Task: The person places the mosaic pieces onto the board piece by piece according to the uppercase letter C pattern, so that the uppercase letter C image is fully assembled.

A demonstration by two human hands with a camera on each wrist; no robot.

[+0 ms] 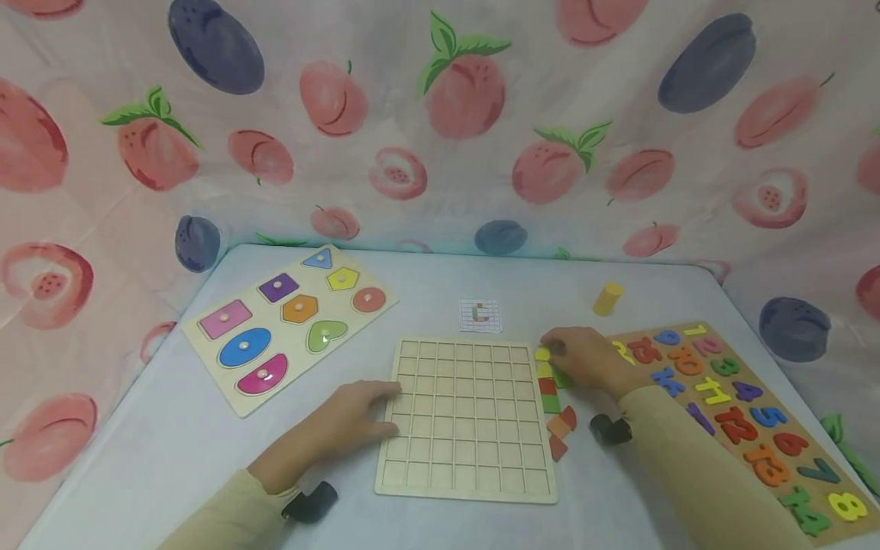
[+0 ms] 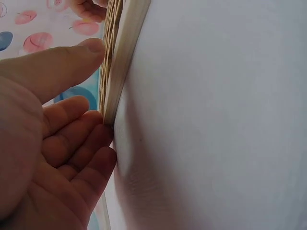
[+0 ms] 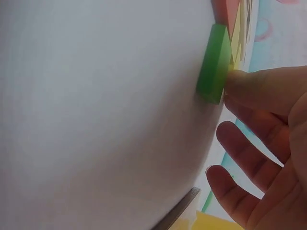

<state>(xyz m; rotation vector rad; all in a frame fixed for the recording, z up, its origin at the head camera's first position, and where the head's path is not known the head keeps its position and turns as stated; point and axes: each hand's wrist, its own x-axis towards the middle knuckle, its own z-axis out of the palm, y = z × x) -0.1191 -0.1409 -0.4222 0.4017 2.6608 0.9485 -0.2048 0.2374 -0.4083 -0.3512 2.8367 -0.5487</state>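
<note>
A wooden grid board lies flat in the middle of the head view. My left hand rests at its left edge, thumb and fingertips against the wooden side, fingers loosely bent. At the board's upper right corner, my right hand pinches a small yellow block between thumb and index finger; the fingertips partly hide it. Beside that thumb stands a green block. Below run more small blocks: a red block, another green block and several red and orange pieces.
Behind the board lies a small pattern card. A shape puzzle with knobbed pieces sits at the left. At the right are a number puzzle, partly under the right forearm, and a yellow cylinder. A fruit-print curtain surrounds the table.
</note>
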